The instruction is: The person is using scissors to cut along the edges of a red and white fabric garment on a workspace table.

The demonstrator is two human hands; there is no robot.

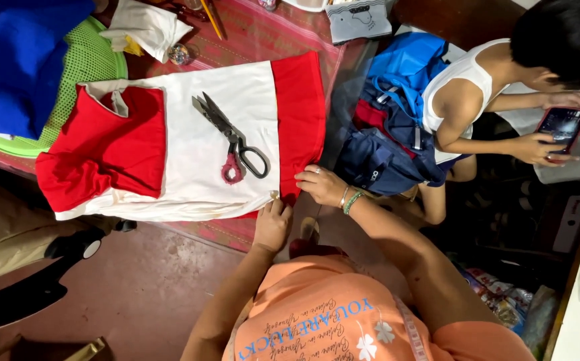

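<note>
Head camera view, looking straight down: a red and white garment (189, 144) lies flat on a table covered with a striped red cloth (256, 33), its red hem reaching the table's near right edge. The person's left hand (272, 224) rests at the garment's near edge, fingers curled, pinching the white fabric by the hem. The right hand (322, 184), wearing a ring and green and white bracelets, presses fingertips onto the red hem band just beside it, not closed around anything. Black scissors (229, 137) with one pink-wrapped handle lie shut on the white middle of the garment, apart from both hands. A green mesh basket (92, 63) holding blue fabric (16, 60) sits at the far left corner. Beyond the right edge, another person in a white vest holds a phone (560, 127).
</note>
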